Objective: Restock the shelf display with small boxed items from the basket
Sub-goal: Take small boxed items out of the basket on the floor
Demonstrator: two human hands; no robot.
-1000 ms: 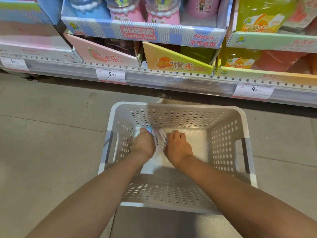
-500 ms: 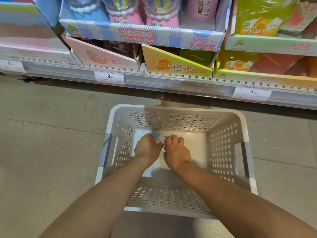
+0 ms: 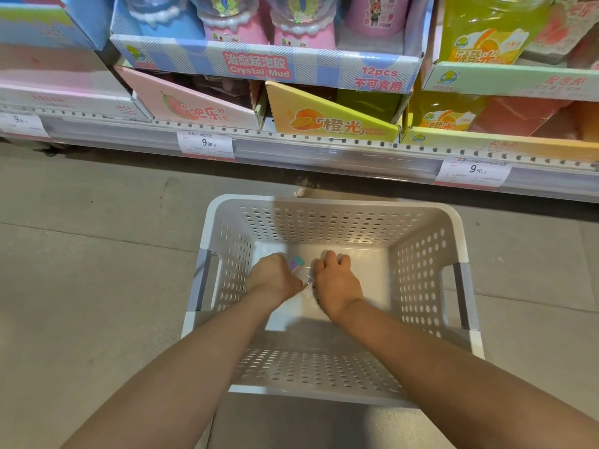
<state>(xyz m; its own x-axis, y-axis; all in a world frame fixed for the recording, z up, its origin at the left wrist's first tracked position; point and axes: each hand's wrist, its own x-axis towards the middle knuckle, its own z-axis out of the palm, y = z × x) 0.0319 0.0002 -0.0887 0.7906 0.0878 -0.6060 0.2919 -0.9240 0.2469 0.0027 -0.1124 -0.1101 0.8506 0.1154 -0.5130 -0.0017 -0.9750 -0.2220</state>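
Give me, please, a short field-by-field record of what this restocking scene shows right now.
setting: shop aisle, grey floor, low shelf of display cartons
basket: white perforated basket on the floor before the shelf
left hand: left hand down in the basket, fingers curled round a small boxed item
right hand: right hand beside it, fingers curled; its hold cannot be told
shelf stock: Crystal Mud carton above pink carton and orange carton
price tags: 9.90 tag

Both hands hide most of the small boxes [image 3: 297, 262] at frame centre; price tag [image 3: 205, 144] fine print is unreadable.
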